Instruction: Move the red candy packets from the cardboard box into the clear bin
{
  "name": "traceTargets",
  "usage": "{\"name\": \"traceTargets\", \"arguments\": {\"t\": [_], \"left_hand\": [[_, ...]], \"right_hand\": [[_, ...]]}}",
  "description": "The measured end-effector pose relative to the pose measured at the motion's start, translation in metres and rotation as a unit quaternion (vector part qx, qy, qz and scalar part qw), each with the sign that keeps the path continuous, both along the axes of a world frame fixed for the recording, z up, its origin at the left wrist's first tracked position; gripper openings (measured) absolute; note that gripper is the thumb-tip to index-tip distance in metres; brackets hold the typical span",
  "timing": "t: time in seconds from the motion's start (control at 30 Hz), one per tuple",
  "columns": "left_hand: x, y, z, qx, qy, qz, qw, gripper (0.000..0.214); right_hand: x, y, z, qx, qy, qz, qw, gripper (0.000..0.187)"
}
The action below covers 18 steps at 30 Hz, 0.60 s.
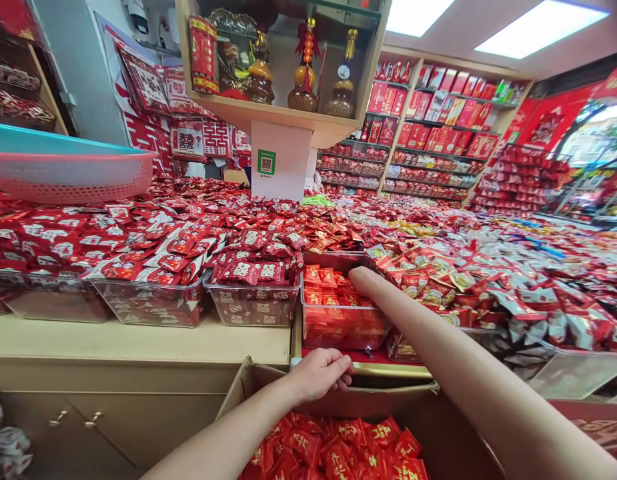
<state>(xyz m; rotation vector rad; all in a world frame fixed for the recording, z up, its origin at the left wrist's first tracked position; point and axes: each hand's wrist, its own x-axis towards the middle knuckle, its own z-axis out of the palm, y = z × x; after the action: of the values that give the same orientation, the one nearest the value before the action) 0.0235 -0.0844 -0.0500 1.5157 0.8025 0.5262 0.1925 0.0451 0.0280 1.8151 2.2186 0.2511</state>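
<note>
My right hand (365, 281) reaches into a clear plastic bin (345, 328) partly filled with small red packets (321, 287). Its fingers are hidden behind the wrist and among the packets. Lower down, my left hand (324, 375) is closed, fingers curled, just over the back rim of an open cardboard box (388, 408). What it holds, if anything, cannot be made out. Red packets with gold lettering (338, 447) lie inside the box, below my left hand. They look like the ones in the bin.
Clear bins heaped with wrapped sweets, such as one with dark red packets (253, 303), line the counter (188, 340). A pink basket (78, 177) rests at left. A display cabinet (288, 113) overhangs the back. To the right lie more packets (443, 280).
</note>
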Motion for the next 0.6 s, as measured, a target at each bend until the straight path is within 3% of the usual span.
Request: {"name": "traceTargets", "arguments": {"t": [0.6], "left_hand": [[0.0000,0.0017,-0.0026,0.015,0.011,-0.009,1.000,0.043]], "right_hand": [[-0.0025,-0.0029,0.0045,0.002,-0.007,-0.015,1.000,0.018]]}}
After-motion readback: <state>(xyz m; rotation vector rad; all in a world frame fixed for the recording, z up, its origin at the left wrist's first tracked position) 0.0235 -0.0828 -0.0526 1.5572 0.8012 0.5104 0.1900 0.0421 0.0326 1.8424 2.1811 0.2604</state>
